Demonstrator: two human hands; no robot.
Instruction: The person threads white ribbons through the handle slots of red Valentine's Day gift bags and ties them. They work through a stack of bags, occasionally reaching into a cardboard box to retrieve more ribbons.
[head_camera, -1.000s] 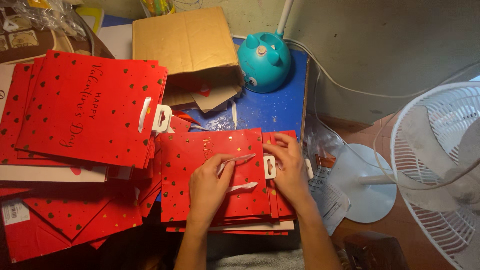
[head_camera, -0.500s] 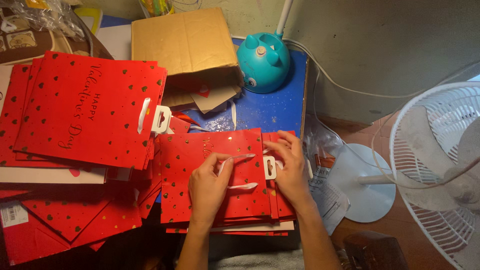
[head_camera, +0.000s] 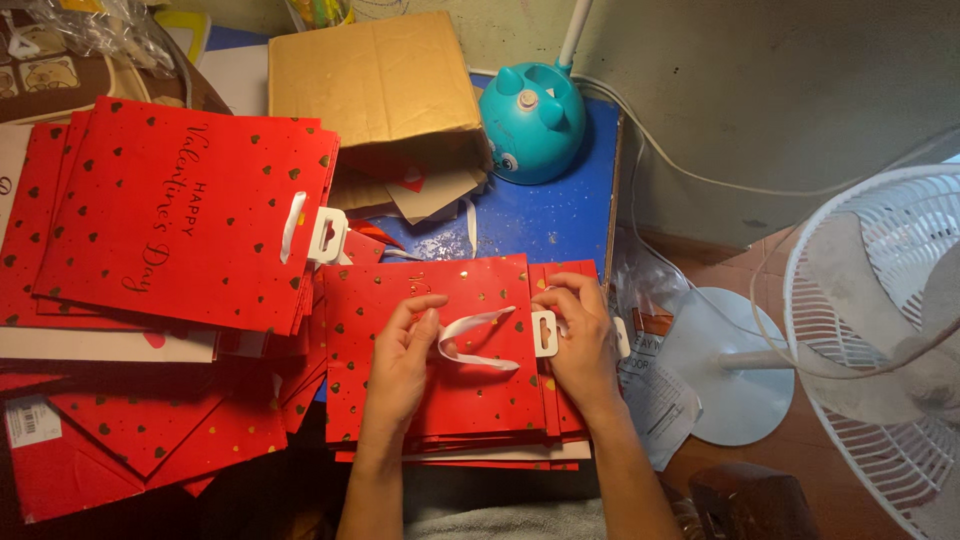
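Left hand (head_camera: 400, 355) has slid leftward, now pinching the white ribbon handle (head_camera: 478, 338), drawn out into a loop. Right hand (head_camera: 580, 335) pinches the white plastic tag (head_camera: 544, 332) on the red gift bag (head_camera: 440, 385), flat beneath both hands.

Cardboard box (head_camera: 372, 75) behind bag stack (head_camera: 450, 360); fan (head_camera: 890, 340) right.

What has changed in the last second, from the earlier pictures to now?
Very little. The left hand keeps its fingers on the white ribbon handle of the top red bag, and the loop now looks lifted slightly wider. The right hand still pinches the white plastic tag. The red bag stacks, cardboard box, teal fan base and white fan have not moved.
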